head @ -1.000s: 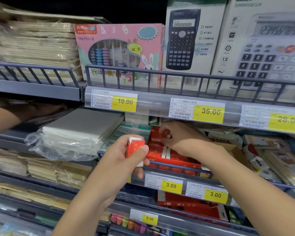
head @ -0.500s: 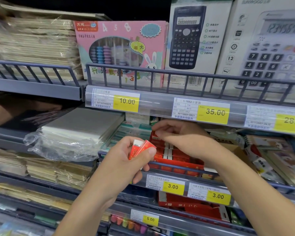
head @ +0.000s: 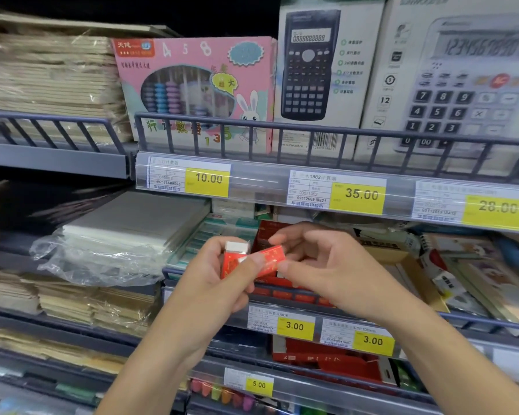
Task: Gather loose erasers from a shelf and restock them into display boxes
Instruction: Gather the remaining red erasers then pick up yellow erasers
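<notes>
My left hand (head: 210, 289) grips a red-sleeved eraser (head: 236, 247) with its white end up, in front of the middle shelf. My right hand (head: 330, 265) pinches a second red eraser (head: 272, 255) between finger and thumb and holds it against the first one; my left thumb lies over its near end. Just behind both hands stands the red display box (head: 268, 230) with several red erasers in it, mostly hidden by my hands.
A grey rail with price tags (head: 295, 326) runs along the shelf front below my hands. Plastic-wrapped pads (head: 126, 232) lie to the left, notebooks (head: 468, 274) to the right. Calculator boxes (head: 318, 70) stand on the shelf above. Another red box (head: 327, 359) sits one shelf down.
My right hand has come out of the display box toward my left hand with a red eraser pinched in it. My left hand has kept its eraser and tilted slightly.
</notes>
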Available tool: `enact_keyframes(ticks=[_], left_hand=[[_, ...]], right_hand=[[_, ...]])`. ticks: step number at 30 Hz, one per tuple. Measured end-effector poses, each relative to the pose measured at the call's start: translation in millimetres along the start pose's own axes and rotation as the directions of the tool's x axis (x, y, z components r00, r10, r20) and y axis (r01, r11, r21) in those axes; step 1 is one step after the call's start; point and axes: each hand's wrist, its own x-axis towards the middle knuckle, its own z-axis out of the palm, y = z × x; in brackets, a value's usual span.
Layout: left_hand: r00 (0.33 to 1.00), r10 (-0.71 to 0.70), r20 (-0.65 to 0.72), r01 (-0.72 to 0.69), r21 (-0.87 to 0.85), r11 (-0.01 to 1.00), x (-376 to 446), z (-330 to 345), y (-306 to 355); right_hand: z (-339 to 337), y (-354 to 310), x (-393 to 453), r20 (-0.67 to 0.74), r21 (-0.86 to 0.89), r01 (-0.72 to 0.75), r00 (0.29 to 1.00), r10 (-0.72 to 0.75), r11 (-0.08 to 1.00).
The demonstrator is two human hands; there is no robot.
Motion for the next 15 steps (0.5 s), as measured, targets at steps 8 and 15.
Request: enact_keyframes(ticks=[8, 15], left_hand=[[0.996, -0.046, -0.076, 0.045, -0.017, 0.999, 2, 11, 4], [0.993, -0.054, -0.108, 0.051, -0.025, 0.998, 0, 9, 7]], right_hand=[[-19, 8, -7, -0.063, -0.462, 0.119, 0.984, -0.166, 0.879], [-61, 40, 20, -0.306, -0.567, -0.29, 0.943, 0.129, 0.771]])
